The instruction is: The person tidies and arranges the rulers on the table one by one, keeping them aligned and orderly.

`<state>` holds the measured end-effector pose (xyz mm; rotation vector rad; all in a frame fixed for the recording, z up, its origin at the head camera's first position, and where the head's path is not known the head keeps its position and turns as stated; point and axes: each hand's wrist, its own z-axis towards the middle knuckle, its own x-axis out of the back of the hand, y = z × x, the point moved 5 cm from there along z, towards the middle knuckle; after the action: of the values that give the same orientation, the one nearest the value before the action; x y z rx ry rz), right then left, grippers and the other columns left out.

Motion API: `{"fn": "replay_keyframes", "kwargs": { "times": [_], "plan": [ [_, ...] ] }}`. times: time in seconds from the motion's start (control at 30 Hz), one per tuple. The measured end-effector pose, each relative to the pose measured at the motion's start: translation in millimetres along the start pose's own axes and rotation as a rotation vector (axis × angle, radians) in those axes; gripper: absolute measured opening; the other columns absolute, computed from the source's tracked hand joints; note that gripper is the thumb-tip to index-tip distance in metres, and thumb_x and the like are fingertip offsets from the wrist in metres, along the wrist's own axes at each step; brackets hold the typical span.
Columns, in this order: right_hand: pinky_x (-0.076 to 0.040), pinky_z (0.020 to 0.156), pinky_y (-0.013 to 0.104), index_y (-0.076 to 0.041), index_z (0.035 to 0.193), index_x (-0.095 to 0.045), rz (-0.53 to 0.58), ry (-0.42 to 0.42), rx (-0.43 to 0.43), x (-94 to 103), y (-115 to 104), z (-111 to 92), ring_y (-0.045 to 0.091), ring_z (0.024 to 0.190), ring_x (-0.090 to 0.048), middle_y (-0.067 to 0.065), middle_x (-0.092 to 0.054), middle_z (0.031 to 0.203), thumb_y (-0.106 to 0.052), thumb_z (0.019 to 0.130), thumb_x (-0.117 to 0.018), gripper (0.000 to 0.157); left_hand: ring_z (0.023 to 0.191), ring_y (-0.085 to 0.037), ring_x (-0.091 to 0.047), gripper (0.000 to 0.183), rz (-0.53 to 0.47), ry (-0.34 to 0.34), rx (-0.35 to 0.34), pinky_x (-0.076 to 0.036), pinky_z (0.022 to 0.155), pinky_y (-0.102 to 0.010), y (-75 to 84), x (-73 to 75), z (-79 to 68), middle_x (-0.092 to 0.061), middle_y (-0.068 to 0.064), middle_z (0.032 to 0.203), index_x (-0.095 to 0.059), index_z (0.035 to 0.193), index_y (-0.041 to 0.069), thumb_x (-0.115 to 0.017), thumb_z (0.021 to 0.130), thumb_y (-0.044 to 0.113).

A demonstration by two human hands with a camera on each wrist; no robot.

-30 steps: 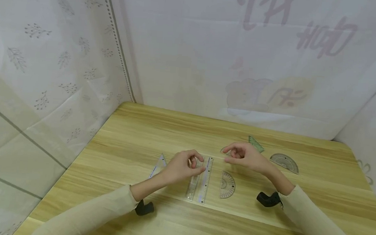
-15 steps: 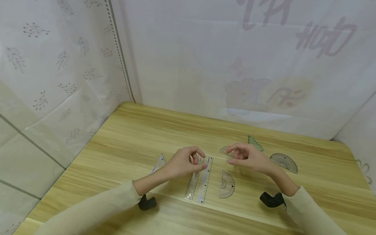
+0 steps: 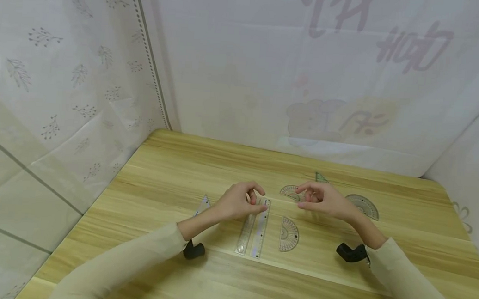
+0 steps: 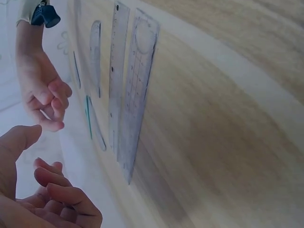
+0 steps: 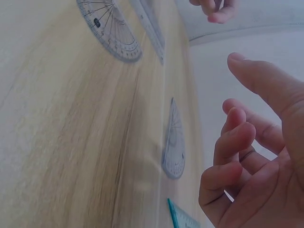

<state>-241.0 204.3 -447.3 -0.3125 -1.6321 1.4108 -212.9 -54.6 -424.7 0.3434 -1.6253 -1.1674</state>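
My left hand [image 3: 237, 202] hovers above the upper ends of two clear rulers, its fingers loosely bent and holding nothing. The left ruler [image 3: 243, 238] and the right ruler [image 3: 260, 234] lie side by side. Held in the air too, my right hand [image 3: 329, 203] has relaxed, bent fingers with nothing between them. Just left of its fingertips in the head view is a small clear protractor [image 3: 289, 191]. Another protractor [image 3: 289, 235] lies nearer, right of the rulers. Behind the right hand, a green set square [image 3: 321, 177] and a larger protractor [image 3: 365, 205] are partly covered.
A clear set square [image 3: 203, 204] lies left of the rulers, partly behind the left forearm. All the tools rest on a wood-grain table [image 3: 172, 163]. Patterned white curtains [image 3: 236, 75] enclose its far side and flanks. Black camera mounts [image 3: 350, 253] hang from both wrists.
Both hands have drifted a little to the right, the left also slightly away from me. The small protractor shows more now, the green set square less. The drawing tools stay in place.
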Motion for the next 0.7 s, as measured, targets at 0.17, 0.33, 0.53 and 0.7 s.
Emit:
{"fn": "replay_keyframes", "kwargs": {
  "times": [0.17, 0.33, 0.53, 0.7],
  "plan": [
    [-0.042, 0.051, 0.025, 0.007, 0.125, -0.062, -0.001, 0.005, -0.023, 0.7, 1.2, -0.9, 0.011, 0.057, -0.046, 0.012, -0.061, 0.084, -0.007, 0.093, -0.076, 0.038, 0.056, -0.01, -0.047, 0.038, 0.014, -0.019, 0.001, -0.039, 0.053, -0.024, -1.2, -2.5, 7.3, -0.06, 0.001, 0.076, -0.065, 0.119, -0.001, -0.081, 0.09, 0.019],
    [-0.043, 0.051, 0.026, 0.007, 0.125, -0.062, -0.024, 0.001, -0.023, -0.4, 4.7, -1.0, 0.012, 0.057, -0.047, 0.01, -0.062, 0.084, -0.009, 0.093, -0.076, 0.038, 0.055, -0.009, -0.046, 0.039, 0.015, -0.043, 0.002, -0.039, 0.053, -0.024, -1.0, -6.1, 13.3, -0.06, 0.001, 0.077, -0.065, 0.119, -0.001, -0.081, 0.09, 0.02],
    [-0.044, 0.054, 0.028, 0.007, 0.123, -0.063, -0.047, 0.016, -0.014, 1.8, 6.7, -2.5, 0.015, 0.06, -0.05, 0.009, -0.061, 0.083, -0.007, 0.092, -0.077, 0.037, 0.054, -0.009, -0.045, 0.04, 0.024, -0.05, 0.004, -0.038, 0.05, -0.023, 3.2, -7.0, 19.1, -0.06, 0.001, 0.078, -0.065, 0.119, -0.001, -0.081, 0.09, 0.022],
    [-0.046, 0.057, 0.028, 0.007, 0.122, -0.063, -0.051, 0.037, -0.024, 5.0, 6.9, -4.3, 0.017, 0.062, -0.051, 0.009, -0.059, 0.084, -0.006, 0.093, -0.076, 0.035, 0.053, -0.008, -0.044, 0.041, 0.043, -0.053, 0.022, -0.038, 0.05, -0.022, 5.5, -7.5, 26.0, -0.06, 0.001, 0.079, -0.065, 0.12, 0.0, -0.081, 0.09, 0.023]
  ]
}}
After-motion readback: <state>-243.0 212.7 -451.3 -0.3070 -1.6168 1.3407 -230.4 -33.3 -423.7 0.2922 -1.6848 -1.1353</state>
